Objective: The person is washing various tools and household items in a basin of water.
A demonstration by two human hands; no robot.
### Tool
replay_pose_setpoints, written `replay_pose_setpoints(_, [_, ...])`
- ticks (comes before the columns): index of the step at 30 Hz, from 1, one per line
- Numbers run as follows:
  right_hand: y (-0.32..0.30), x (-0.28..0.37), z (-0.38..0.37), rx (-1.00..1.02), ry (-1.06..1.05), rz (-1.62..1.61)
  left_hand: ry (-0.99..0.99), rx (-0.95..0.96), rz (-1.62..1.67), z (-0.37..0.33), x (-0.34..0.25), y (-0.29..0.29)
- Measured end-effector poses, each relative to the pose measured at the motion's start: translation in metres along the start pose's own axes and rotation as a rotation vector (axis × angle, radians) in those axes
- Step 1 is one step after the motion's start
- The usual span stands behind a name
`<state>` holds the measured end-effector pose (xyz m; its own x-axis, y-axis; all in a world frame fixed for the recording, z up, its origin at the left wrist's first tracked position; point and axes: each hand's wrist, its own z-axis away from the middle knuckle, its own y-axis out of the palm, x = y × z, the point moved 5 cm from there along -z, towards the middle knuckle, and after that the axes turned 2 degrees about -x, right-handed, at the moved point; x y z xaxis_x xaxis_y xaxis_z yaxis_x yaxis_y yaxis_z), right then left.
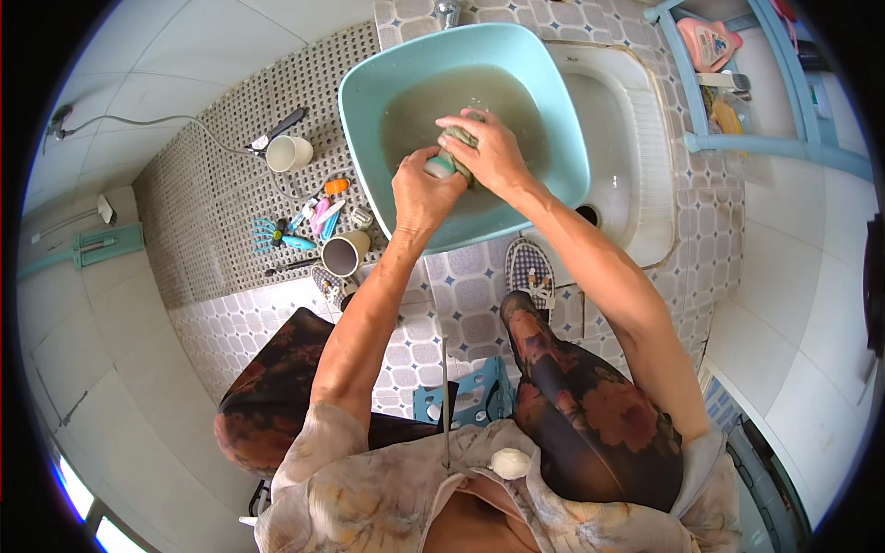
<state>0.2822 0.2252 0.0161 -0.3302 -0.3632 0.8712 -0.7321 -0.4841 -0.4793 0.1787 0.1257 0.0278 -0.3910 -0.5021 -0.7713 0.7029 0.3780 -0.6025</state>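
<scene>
Over a large light-blue basin (564,147) of murky water (498,88), my two hands are close together. My left hand (422,192) grips a small teal-green piece with a pale face (441,167); its exact kind does not show. An olive-green wad (461,138), which looks like a wet cloth or sponge, is in the fingers of my right hand (490,157) and presses against the teal-green piece. My fingers cover much of both things.
A squat toilet (627,157) lies right of the basin. On the left mat (230,194) are a white cup (289,154), a dark-inside cup (345,253), an orange cap (336,186) and several small tools. A blue shelf (737,143) holds a pink bottle (708,44). My shoe (530,267) stands near the basin.
</scene>
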Motion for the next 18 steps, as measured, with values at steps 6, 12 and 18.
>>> replay_pose_setpoints(6, [-0.006, -0.014, -0.019, 0.010, 0.240, 0.095, -0.241, 0.147, 0.263, 0.007, 0.015, 0.002])
replay_pose_setpoints(12, [0.005, -0.065, -0.018, -0.124, 0.459, 0.092, -0.266, 0.197, 0.320, 0.002, 0.022, 0.007])
replay_pose_setpoints(18, [-0.006, -0.049, -0.016, -0.042, 0.576, -0.260, -0.175, 0.174, 0.277, -0.002, 0.017, -0.008])
